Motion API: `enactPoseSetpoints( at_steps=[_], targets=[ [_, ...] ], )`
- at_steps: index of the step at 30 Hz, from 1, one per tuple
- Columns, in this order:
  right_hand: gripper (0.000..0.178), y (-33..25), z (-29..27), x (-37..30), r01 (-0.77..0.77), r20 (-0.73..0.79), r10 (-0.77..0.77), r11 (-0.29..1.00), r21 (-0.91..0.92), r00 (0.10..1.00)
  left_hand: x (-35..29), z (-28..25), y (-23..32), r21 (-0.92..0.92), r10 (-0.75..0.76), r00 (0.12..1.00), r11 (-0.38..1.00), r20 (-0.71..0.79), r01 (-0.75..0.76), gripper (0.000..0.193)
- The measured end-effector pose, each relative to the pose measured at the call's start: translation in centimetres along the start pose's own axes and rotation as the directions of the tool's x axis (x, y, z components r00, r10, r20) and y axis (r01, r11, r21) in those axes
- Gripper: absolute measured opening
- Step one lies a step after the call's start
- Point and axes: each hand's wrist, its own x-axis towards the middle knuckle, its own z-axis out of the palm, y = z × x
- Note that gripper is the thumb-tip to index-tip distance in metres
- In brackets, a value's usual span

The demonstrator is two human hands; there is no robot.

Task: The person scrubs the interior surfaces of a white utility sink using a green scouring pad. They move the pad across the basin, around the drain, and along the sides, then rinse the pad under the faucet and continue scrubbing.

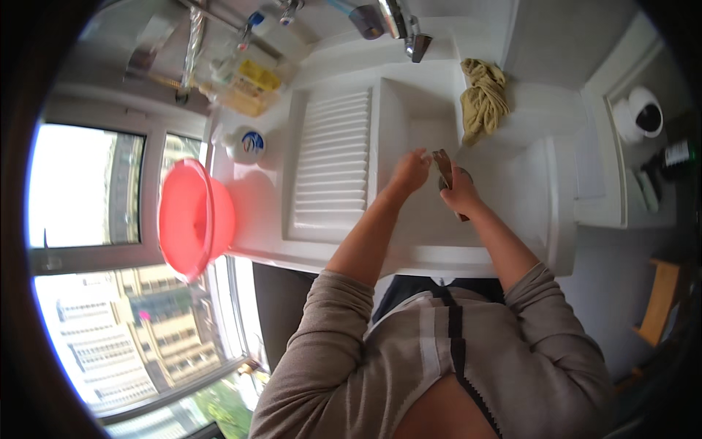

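Above the white sink basin [504, 212], my right hand [459, 192] is closed around a long, narrow brown object [442, 162] with dark and greyish parts. Its kind is too small to tell. The upper end sticks out past my fingers, and the lower end shows below my palm. Just to the left, my left hand [412, 171] is closed with its fingertips drawn together close to the upper end of the object. A small pale spot shows at those fingertips; what it is, I cannot make out.
Left of the basin lies a ribbed white washboard [333, 161]. A pink plastic tub [219, 212] leans by the window, near a white bottle [248, 146] and several detergent bottles [252, 84]. A khaki cloth [482, 102] hangs behind the basin, right of the faucet [417, 44].
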Motion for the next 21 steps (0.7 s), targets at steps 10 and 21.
enactPoseSetpoints(
  at_steps=[10, 21],
  targets=[
    [0.040, -6.8, 4.6, 2.7, -0.281, 0.152, 0.253, 0.627, 0.726, 0.955, 6.0, -10.2, -4.1, 0.249, 0.607, 0.794, 0.763, 0.042, -0.597, 0.025],
    [0.037, -7.0, 9.8, 9.3, 0.017, -0.282, 0.309, 0.646, 0.763, 0.908, 12.2, -12.8, -4.9, 0.191, 0.734, 0.637, 0.608, 0.236, -0.771, 0.032]
  ],
)
